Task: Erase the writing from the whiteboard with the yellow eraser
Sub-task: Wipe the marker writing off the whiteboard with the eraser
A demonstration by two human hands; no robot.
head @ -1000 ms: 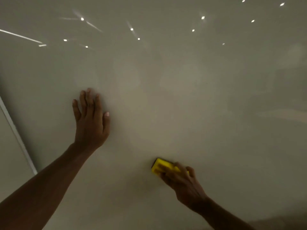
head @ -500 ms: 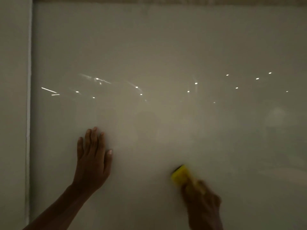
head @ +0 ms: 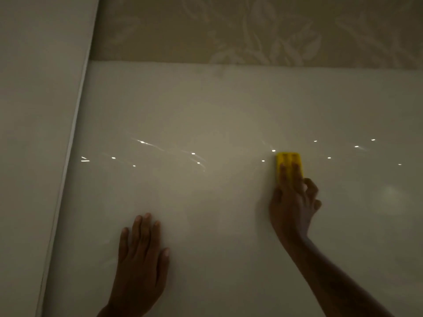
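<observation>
Since the earlier frame the right hand (head: 294,202) has carried the eraser (head: 289,163) up the whiteboard (head: 229,106) and to the right, from low on the panel to the height of the reflected lights, and the view has tipped up so that the board's top edge and the wall above now show. The left hand (head: 143,255) has kept its place, low and to the left.

The right hand is closed around the eraser, two fingers (head: 283,177) laid along its back and pressing it flat on the board, thumb at its left edge, the other fingers curled to the right. The left hand holds nothing; it lies open, palm on the board, fingers together and pointing up.

No writing can be made out anywhere on the visible board. The light is dim and the surface glossy, so faint marks could be hidden, but the job looks nearly or wholly done here; what lies right of and below the view cannot be judged. Faint cloudy patches near the middle may be smears or reflections.

The board is pale and shiny, with bright pinpoint reflections (head: 193,153) strung across it. A plain panel (head: 41,110) borders it on the left, and leaf-patterned wallpaper (head: 251,28) runs above.
</observation>
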